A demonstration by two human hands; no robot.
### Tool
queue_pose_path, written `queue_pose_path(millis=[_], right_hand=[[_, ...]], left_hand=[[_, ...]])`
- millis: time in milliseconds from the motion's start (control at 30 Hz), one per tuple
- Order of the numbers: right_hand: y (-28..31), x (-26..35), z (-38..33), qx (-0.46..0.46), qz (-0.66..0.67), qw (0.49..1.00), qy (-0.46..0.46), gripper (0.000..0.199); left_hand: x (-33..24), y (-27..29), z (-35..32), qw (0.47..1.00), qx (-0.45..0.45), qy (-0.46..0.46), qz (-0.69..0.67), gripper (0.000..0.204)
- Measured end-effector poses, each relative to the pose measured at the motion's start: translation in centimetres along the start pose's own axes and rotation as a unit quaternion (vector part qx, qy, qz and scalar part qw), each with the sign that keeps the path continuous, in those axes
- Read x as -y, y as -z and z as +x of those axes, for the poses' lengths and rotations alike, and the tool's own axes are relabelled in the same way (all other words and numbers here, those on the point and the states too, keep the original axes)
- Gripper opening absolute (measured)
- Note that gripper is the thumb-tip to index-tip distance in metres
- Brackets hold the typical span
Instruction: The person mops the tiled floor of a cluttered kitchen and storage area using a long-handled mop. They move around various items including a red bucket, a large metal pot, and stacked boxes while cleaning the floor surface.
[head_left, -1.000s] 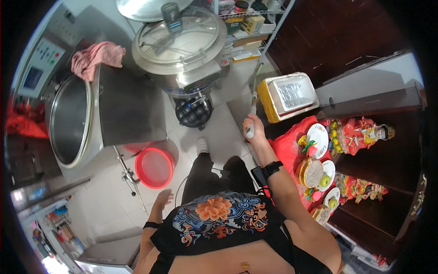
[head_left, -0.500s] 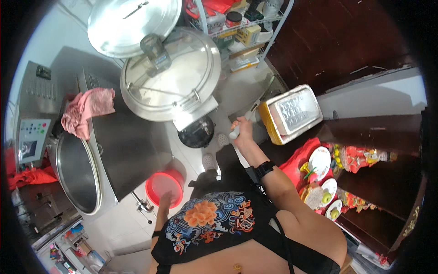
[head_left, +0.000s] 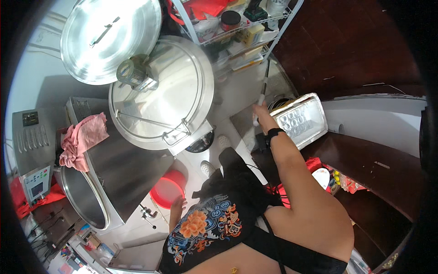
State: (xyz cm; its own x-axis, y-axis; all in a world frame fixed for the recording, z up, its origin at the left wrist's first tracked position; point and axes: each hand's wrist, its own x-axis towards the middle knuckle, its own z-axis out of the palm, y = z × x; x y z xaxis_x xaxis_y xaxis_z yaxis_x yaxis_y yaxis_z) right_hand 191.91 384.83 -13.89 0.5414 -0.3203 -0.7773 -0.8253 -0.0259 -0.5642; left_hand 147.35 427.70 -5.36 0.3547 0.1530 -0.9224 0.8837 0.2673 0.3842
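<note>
My right hand (head_left: 261,113) is wrapped round the white grip of a long thin stick-like tool (head_left: 265,82). Its slim dark and grey shaft points away toward the wire shelf, and I cannot make out what is at its far end. Close beside that hand is a white foam box (head_left: 315,119) with a clear moulded tray inside. My left hand (head_left: 177,206) hangs low by the near rim of a red bucket (head_left: 167,188); its fingers are apart and hold nothing. Whether it touches the rim, I cannot tell.
A large steel drum with a closed lid (head_left: 182,86) stands ahead, a round metal lid (head_left: 86,50) behind it. At left are a steel machine (head_left: 132,176) with an open round vat and a pink cloth (head_left: 84,139). A wire shelf (head_left: 255,50) and dark cabinet (head_left: 365,155) stand beyond.
My right hand has reached farther out and right with the stick-like tool, whose shaft now stands more upright in view. The whole view has shifted. My left hand stays by the bucket.
</note>
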Motion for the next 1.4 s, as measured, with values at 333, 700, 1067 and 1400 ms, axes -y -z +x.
queue_pose_path(millis=[333, 700, 1067, 1400], right_hand=[[-2.8, -10.0, -6.7, -0.057, 0.118, 0.983, -0.132, 0.073], [-2.9, -21.5, -15.4, 0.112, 0.059, 0.978, -0.163, 0.073], [-0.4, -36.6, -31.0, 0.134, -0.132, 0.981, -0.053, 0.053], [10.0, -43.9, -39.1, 0.188, -0.412, 0.89, -0.05, 0.058]], left_hand=[[3.5, 2.8, 2.2, 0.991, 0.023, -0.114, 0.069, 0.04], [10.9, 8.4, 3.4, 0.95, 0.073, -0.237, 0.191, 0.037], [16.2, 14.9, -0.7, 0.978, 0.012, -0.146, 0.146, 0.032], [22.7, 18.3, -3.4, 0.982, 0.034, -0.076, 0.17, 0.027]])
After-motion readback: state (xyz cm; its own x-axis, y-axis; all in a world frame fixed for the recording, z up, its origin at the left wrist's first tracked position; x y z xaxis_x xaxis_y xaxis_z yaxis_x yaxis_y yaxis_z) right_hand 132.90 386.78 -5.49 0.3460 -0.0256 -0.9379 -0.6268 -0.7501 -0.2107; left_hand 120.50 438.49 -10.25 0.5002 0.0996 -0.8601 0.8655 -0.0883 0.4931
